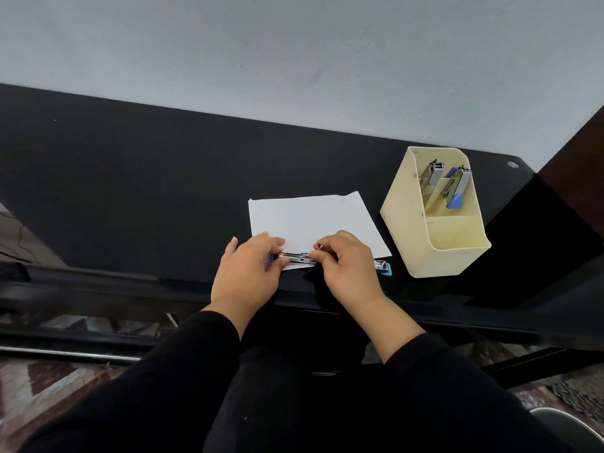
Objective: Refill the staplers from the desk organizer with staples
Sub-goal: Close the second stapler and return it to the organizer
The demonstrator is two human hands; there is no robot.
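Observation:
A small metal stapler (296,258) lies over the near edge of a white paper sheet (310,220) on the black desk (130,191). My left hand (248,273) grips its left end with curled fingers and thumb. At its right end my right hand (349,266) pinches a small metal part between thumb and forefinger. Whether that part is a staple strip or the pusher is unclear. Just right of my right hand a blue-and-metal piece (383,268) pokes out. The cream desk organizer (408,237) at the right holds two more staplers: a metal one (433,176) and a blue one (456,191).
The desk's near edge runs just under my wrists. A pale wall (294,60) rises behind the desk. A dark wooden panel (575,178) stands at the far right. Patterned floor and a round grey bin rim (568,426) show below.

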